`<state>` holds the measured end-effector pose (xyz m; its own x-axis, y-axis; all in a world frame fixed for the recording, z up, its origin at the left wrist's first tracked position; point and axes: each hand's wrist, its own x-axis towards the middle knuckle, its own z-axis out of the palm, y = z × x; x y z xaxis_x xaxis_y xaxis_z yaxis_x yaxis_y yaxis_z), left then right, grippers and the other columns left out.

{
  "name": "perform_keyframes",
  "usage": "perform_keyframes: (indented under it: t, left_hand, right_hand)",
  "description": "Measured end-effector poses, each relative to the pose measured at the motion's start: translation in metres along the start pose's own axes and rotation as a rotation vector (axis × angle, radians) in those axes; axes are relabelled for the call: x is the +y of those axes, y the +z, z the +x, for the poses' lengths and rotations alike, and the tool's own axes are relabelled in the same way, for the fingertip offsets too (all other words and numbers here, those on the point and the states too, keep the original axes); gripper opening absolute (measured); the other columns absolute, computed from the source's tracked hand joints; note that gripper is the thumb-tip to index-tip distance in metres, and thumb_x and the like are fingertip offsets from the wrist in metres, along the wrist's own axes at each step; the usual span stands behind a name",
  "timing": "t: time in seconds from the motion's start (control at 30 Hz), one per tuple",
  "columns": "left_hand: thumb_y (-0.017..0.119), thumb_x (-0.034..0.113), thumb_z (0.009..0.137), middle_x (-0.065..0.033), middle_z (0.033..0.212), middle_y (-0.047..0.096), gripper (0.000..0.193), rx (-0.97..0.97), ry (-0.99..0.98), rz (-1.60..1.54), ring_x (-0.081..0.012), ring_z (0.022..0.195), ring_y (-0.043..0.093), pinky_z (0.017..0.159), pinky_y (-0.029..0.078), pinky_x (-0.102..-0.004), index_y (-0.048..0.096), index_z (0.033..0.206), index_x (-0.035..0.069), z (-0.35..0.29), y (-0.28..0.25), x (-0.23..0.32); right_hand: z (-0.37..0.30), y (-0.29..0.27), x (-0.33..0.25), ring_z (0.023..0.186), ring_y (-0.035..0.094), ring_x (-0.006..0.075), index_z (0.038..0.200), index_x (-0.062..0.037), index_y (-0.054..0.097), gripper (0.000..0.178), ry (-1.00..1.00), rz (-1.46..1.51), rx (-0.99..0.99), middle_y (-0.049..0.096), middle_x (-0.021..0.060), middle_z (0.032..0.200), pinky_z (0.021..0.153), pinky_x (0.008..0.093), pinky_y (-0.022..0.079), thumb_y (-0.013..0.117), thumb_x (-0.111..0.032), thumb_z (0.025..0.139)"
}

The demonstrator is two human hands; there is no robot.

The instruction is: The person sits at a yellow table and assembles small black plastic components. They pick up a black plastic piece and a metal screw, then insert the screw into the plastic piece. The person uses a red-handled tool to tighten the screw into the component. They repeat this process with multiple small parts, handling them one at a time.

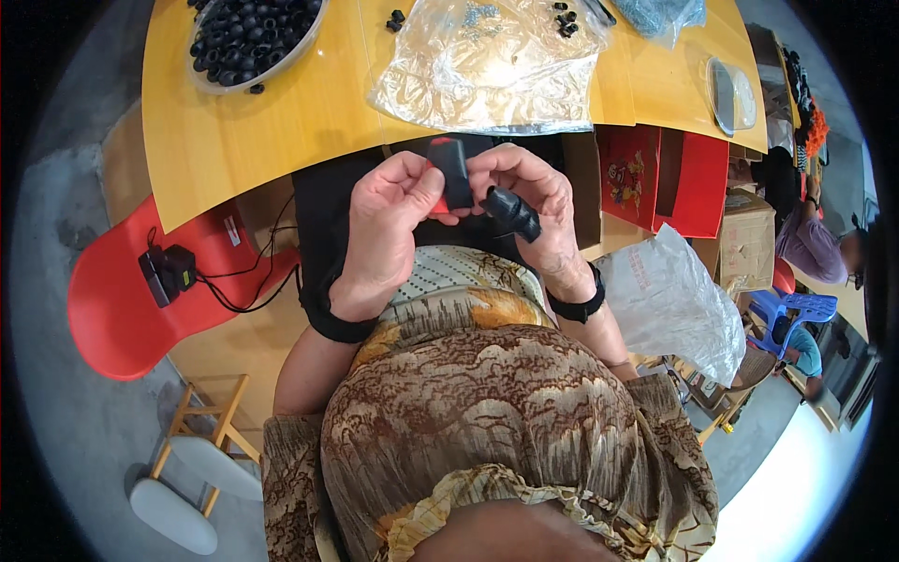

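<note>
My left hand [393,211] pinches a small flat black piece with red edges [451,173] between thumb and fingers, just in front of the table's near edge. My right hand [538,201] reaches its thumb and forefinger to the right side of that piece. Against the right hand's fingers and palm lies a glossy, ridged black piece [511,214], whose kind I cannot make out. Beyond the hands, a clear plastic bag [487,75] is spread on the yellow table [272,140]. A clear tub [211,89] at the far left holds many small black caps [248,42].
Small black pieces [566,22] lie by the bag. A clear oval dish [730,96] stands at right. Red boxes [693,183] and a white plastic bag [670,295] are right of me. A red chair [103,309] at left carries a black adapter [169,272]. People sit far right.
</note>
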<state>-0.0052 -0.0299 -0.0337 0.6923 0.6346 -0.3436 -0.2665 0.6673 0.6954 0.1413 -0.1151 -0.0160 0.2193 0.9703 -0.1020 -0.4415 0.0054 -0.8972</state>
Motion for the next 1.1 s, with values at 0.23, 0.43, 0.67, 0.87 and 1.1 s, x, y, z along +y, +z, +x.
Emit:
perform_keyframes:
  t: [0.23, 0.43, 0.67, 0.87, 1.1]
  left_hand:
    - [0.05, 0.018, 0.093, -0.0079, 0.082, 0.063, 0.019, 0.198, -0.032, -0.204, -0.0172, 0.073, 0.062, 0.07, 0.05, -0.0287, 0.058, 0.088, 0.001, 0.003, 0.002, 0.011]
    - [0.05, 0.02, 0.093, -0.0089, 0.085, 0.063, 0.021, 0.142, 0.014, -0.245, -0.0167, 0.077, 0.062, 0.072, 0.05, -0.0289, 0.058, 0.09, 0.001, 0.004, -0.004, 0.003]
    - [0.051, 0.019, 0.093, -0.0079, 0.084, 0.063, 0.02, 0.195, 0.021, -0.199, -0.0142, 0.074, 0.06, 0.071, 0.05, -0.0288, 0.057, 0.088, 0.001, 0.002, 0.001, 0.007]
    - [0.051, 0.016, 0.093, -0.0071, 0.082, 0.062, 0.018, 0.192, 0.051, -0.165, -0.0126, 0.073, 0.059, 0.069, 0.05, -0.0281, 0.056, 0.086, 0.001, 0.002, 0.002, 0.003]
    - [0.052, 0.011, 0.092, -0.0065, 0.081, 0.062, 0.013, 0.164, 0.039, -0.116, -0.0118, 0.071, 0.059, 0.067, 0.051, -0.0258, 0.056, 0.085, 0.001, 0.002, 0.003, -0.006]
  right_hand:
    - [-0.012, -0.002, 0.001, 0.098, 0.055, 0.0278, 0.117, -0.0114, 0.059, 0.056, -0.518, -1.266, -0.125, 0.049, 0.0186, 0.119, 0.076, 0.0349, 0.044, 0.056, -0.034, 0.066]
    - [-0.011, 0.012, 0.007, 0.11, 0.048, 0.0329, 0.122, -0.0088, 0.056, 0.063, -0.431, -1.354, -0.091, 0.044, 0.0222, 0.126, 0.086, 0.0415, 0.035, 0.053, -0.019, 0.06]
    - [-0.012, 0.01, 0.01, 0.105, 0.051, 0.0311, 0.123, -0.0074, 0.054, 0.064, -0.444, -1.313, -0.044, 0.045, 0.021, 0.124, 0.084, 0.0387, 0.036, 0.057, -0.016, 0.06]
    - [-0.013, 0.012, 0.009, 0.105, 0.052, 0.0302, 0.119, -0.0082, 0.057, 0.06, -0.481, -1.342, -0.032, 0.047, 0.0201, 0.123, 0.083, 0.039, 0.036, 0.057, -0.017, 0.059]
    - [-0.013, 0.011, 0.01, 0.108, 0.051, 0.0307, 0.116, -0.0093, 0.058, 0.059, -0.479, -1.419, -0.015, 0.047, 0.0207, 0.124, 0.084, 0.0397, 0.035, 0.057, -0.017, 0.057]
